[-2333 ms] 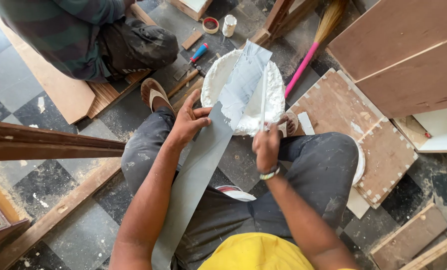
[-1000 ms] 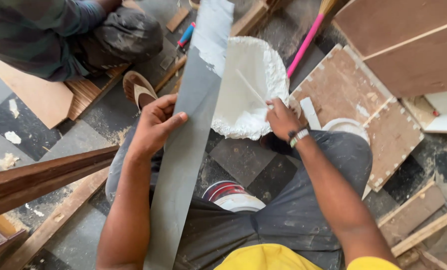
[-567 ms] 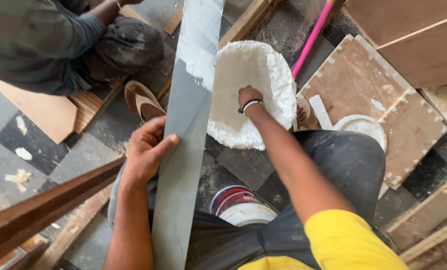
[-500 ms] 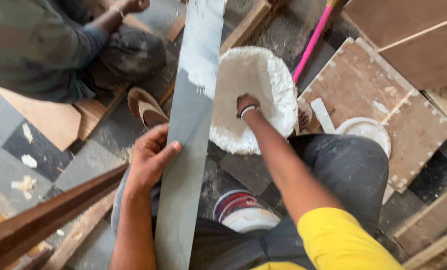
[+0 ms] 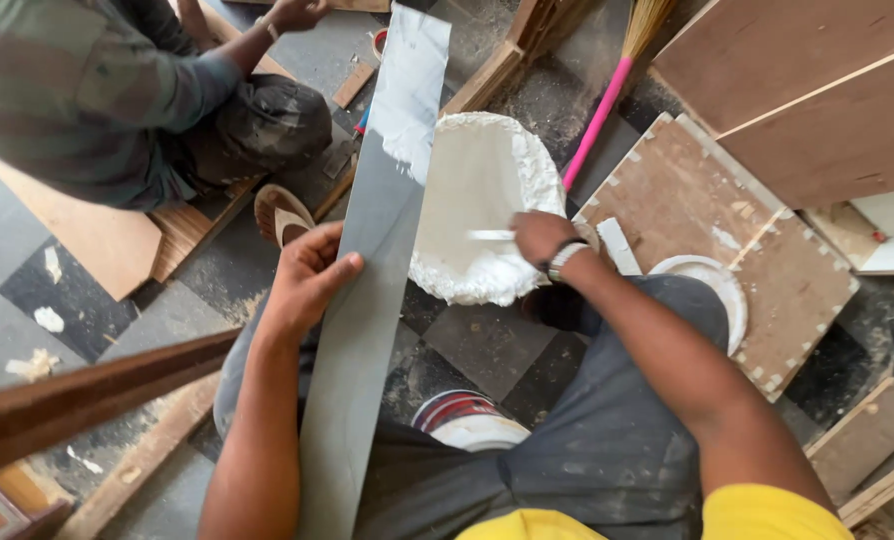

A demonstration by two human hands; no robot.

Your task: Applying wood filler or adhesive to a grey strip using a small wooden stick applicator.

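Checkered floor tiles (image 5: pixel 467 345) are littered with plywood offcuts. Running up the frame's middle, the long grey laminate strip (image 5: pixel 367 290) looks thin, light and floppy; the left hand (image 5: pixel 307 280) grasps its edge mid-length. The right hand (image 5: pixel 542 237) grips a white spreader (image 5: pixel 489 235) over the white adhesive tub (image 5: pixel 482 215).

One head-worn camera, looking steeply down from close above the lap onto the floor (image 5: pixel 467 350) just ahead
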